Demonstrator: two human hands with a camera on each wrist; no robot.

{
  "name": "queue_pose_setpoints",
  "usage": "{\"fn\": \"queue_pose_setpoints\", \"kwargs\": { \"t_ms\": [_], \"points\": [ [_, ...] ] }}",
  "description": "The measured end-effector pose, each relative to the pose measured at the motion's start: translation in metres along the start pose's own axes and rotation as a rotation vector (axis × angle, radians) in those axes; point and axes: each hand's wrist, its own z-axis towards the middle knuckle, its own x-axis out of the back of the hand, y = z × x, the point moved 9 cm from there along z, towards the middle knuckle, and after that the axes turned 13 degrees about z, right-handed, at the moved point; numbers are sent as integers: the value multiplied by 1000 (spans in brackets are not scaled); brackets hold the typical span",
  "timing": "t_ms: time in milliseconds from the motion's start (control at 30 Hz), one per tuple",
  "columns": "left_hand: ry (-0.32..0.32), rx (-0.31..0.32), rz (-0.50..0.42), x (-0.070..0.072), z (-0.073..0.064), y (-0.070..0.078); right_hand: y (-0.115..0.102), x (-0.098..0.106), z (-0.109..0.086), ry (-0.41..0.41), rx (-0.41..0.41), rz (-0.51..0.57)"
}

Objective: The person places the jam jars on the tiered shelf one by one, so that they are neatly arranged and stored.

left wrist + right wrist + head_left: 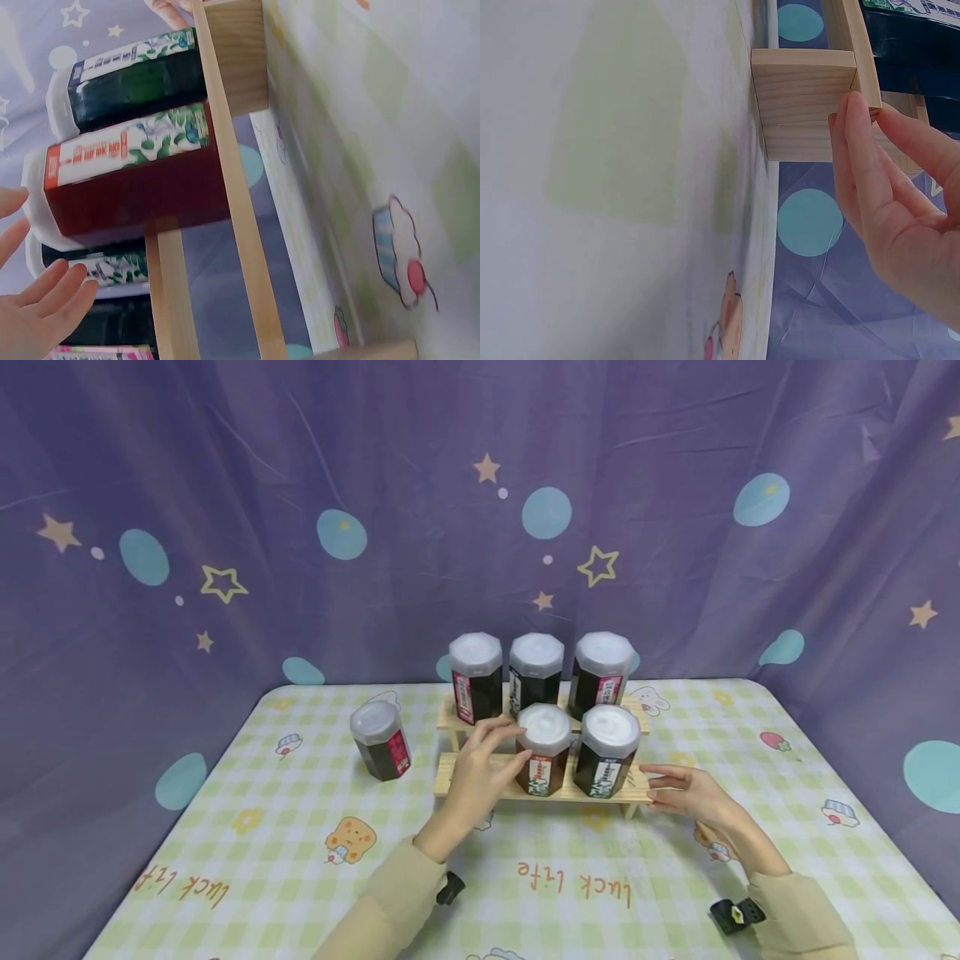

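An octagonal jar [542,774] of dark red contents, with a white lid and a red-and-white label, stands on the lower step of a two-tier wooden rack [495,788]. My left hand [476,770] is at its left side, fingers spread and fingertips right at the lid. Beside it on the same step stands a darker jar [604,770] with a blue-and-white label. My right hand [692,797] pinches the right end of the lower step, thumb and fingers on either side of the board [865,67], as the right wrist view shows.
Three dark jars stand on the upper step: a left jar [477,681], a middle jar [535,668] and a right jar [600,675]. Another jar [381,740] stands on the checked tablecloth [277,827] left of the rack. A purple curtain [420,568] hangs behind.
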Motion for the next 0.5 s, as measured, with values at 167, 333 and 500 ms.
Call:
{"fn": "queue_pose_setpoints", "kwargs": {
  "t_ms": [167, 333, 500],
  "points": [
    [1, -9, 27, 9, -3, -7, 0, 0, 0, -5, 0, 1],
    [-31, 19, 42, 16, -7, -18, 0, 0, 0, -5, 2, 18],
    [-45, 37, 75, 25, -11, -31, 0, 1, 0, -9, 2, 10]
  ]
}}
